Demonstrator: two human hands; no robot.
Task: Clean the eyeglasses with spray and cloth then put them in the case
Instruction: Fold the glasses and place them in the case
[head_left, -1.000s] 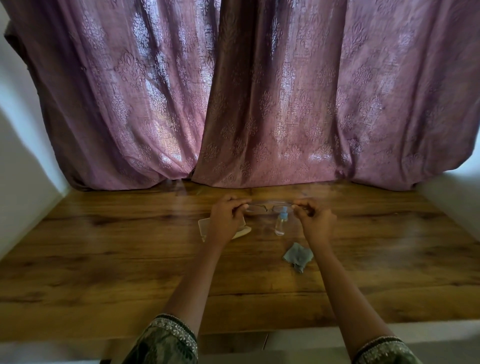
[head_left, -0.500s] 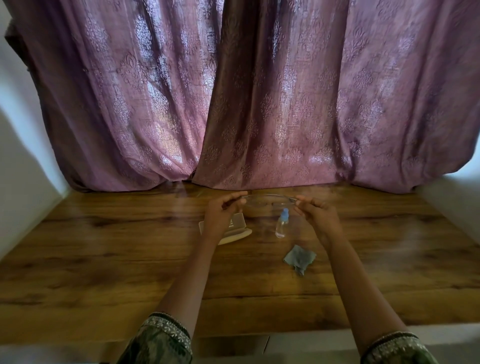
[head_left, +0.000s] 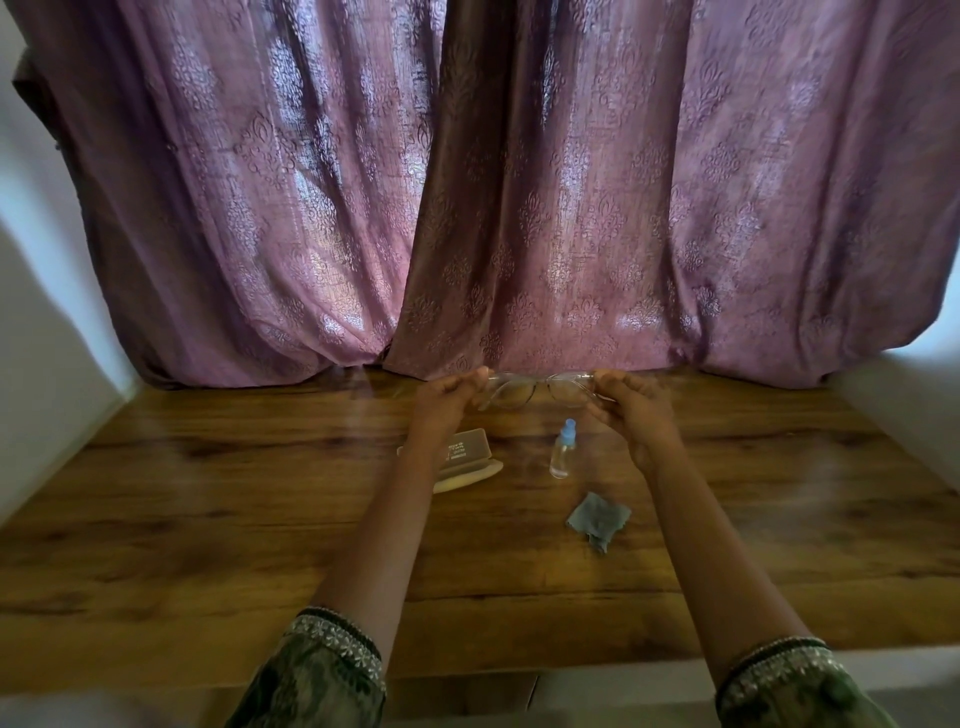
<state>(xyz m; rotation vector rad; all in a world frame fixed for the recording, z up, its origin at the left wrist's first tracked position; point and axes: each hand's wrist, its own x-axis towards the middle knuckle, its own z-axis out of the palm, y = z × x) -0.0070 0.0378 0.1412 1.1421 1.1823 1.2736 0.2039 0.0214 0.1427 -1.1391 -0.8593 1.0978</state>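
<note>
I see my left hand (head_left: 449, 397) and right hand (head_left: 626, 402) each pinching 1 end of the eyeglasses (head_left: 540, 391), held up between them. Below and between the hands stands the spray bottle (head_left: 562, 450); the case (head_left: 465, 460) lies under my left wrist, and the cloth (head_left: 597, 519) nearer me.

Left hand (head_left: 448, 401), right hand (head_left: 626, 404) lifted eyeglasses (head_left: 540, 388) higher.

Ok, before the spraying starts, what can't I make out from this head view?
Eyeglasses: head view, lens dirt too faint; frame ends hidden inside the left hand and right hand.
Case: head view, the left forearm covers its left side; label print too small.
Spray bottle: head view, too small to read fluid level.
</note>
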